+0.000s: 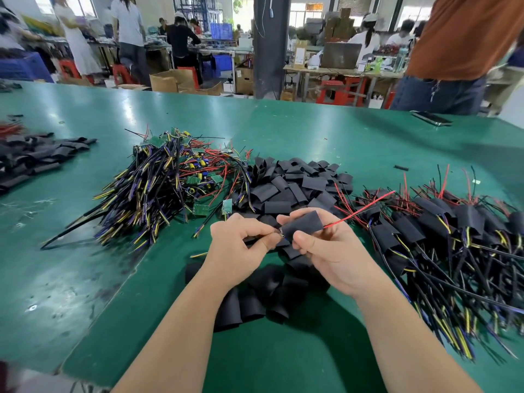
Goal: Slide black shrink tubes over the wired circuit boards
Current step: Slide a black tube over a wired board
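While my left hand [238, 245] pinches the bare end of the small wired circuit board [280, 231], my right hand [334, 251] grips the flat black shrink tube [302, 224] over it; its long axis rises rightward, red wire [360, 209] leaving the far mouth.

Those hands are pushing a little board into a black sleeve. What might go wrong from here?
1. One end of the circuit board, pinched by the left hand, shows at the mouth of the shrink tube that the right hand holds. It might snag there or end up partly uncovered.
2. The red wire sticking out of the far end might get bent or tugged by a hard push.
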Tool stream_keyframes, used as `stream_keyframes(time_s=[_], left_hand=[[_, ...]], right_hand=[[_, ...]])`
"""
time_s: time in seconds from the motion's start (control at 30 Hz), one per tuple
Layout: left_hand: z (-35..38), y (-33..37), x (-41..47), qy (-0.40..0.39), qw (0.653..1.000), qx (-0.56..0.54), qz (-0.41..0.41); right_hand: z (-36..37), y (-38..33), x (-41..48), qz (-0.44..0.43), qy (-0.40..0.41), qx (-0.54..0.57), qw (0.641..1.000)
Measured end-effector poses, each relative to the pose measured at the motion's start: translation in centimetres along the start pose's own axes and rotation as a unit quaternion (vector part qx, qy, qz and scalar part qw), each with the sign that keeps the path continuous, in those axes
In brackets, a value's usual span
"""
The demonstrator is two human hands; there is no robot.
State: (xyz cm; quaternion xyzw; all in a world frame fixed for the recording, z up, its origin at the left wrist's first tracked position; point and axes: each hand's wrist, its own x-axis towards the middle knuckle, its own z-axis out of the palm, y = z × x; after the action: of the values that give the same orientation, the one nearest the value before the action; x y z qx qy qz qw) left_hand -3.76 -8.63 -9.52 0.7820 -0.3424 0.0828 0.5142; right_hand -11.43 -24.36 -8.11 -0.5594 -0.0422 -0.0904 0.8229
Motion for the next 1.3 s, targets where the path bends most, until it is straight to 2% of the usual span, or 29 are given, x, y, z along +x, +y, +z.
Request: stream_keyframes(time_s=[0.3,0.47,0.67,0.77,0.93,1.07,1.17,1.3], left_hand=[[-1.0,0.2,0.1,-0.089,0.990,-0.105,-0.017],[-1.1,0.3,0.1,-0.102,0.980,-0.164,-0.046],[-1.2,0.4,0.2,-0.097,0.965,-0.234,-0.073],[-1.2,0.2,0.2,-0.102,0.970,-0.212,-0.062],[-1.0,-0.4,0.2,-0.055,0.997,-0.035,-0.043],[-1.0,-0.2,0.1,-0.048,0.997,0.016,-0.063],[-1.0,-0.3,0.2,-0.018,0.998,0.028,-0.047],[-0.4,-0.6,0.3,0.051,0.998,-0.033,-0.034]], right_hand=[[0.3,0.0,-0.2,0.044,-0.018,0.098,0.994],[0.1,0.3,0.0,0.025,-0.025,0.070,0.997],[0.3,1.1,0.3,0.035,-0.038,0.144,0.988],[0.1,1.4,0.5,0.031,-0.029,0.081,0.996],[0.3,2.2,0.5,0.016,0.024,-0.086,0.996],[0.8,2.5,0.3,0.021,0.028,-0.153,0.988],[1.2,2.6,0.3,0.038,0.038,-0.146,0.988],[2.1,2.4,0.6,0.039,0.086,-0.059,0.994]])
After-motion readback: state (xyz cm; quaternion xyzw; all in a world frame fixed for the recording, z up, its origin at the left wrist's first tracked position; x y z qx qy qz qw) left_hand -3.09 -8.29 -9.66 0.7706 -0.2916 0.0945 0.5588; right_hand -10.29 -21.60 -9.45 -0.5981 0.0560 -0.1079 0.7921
